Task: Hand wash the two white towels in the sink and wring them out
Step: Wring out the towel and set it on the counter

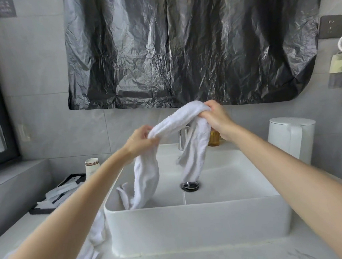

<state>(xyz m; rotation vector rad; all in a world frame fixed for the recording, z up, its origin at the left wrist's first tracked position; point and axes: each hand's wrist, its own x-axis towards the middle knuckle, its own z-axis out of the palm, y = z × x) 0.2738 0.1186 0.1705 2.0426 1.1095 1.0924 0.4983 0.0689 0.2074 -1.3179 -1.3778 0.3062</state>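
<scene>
Status: both hands are working over the white rectangular countertop sink (pixel 197 221), which is sitting at the middle of the pale marble-patterned worktop (pixel 217 258). The left hand (pixel 143 140) is gripping a white terry-cloth towel (pixel 177 118) with fingers curled round it. The right hand (pixel 216 118) is gripping the same towel higher up and nearer the back wall. The span between them is rising as a bunched rope, and both loose ends are hanging down into the basin, one toward its left wall and one just above the dark round drain (pixel 190 186).

Progress: the hold is reading as the start of a wring or a twist on this towel. No water is showing from the chrome tap (pixel 182 138), and none is standing in the basin. Washing therefore cannot be confirmed as done. A second white cloth (pixel 94 237), judged to be the other towel, is lying against the sink's left outer wall and trailing toward the worktop's front-left corner. It appears to be awaiting handling or already set aside; which one cannot be told.

Not determinable:
- Whether either towel is wet.
- Whether the white strip inside the basin's left wall belongs to the held towel or the second one.
- The tap's handle and spout, which the towel is partly covering.
- The second cloth's lower end, which the left forearm and the frame edge are cutting off.
</scene>
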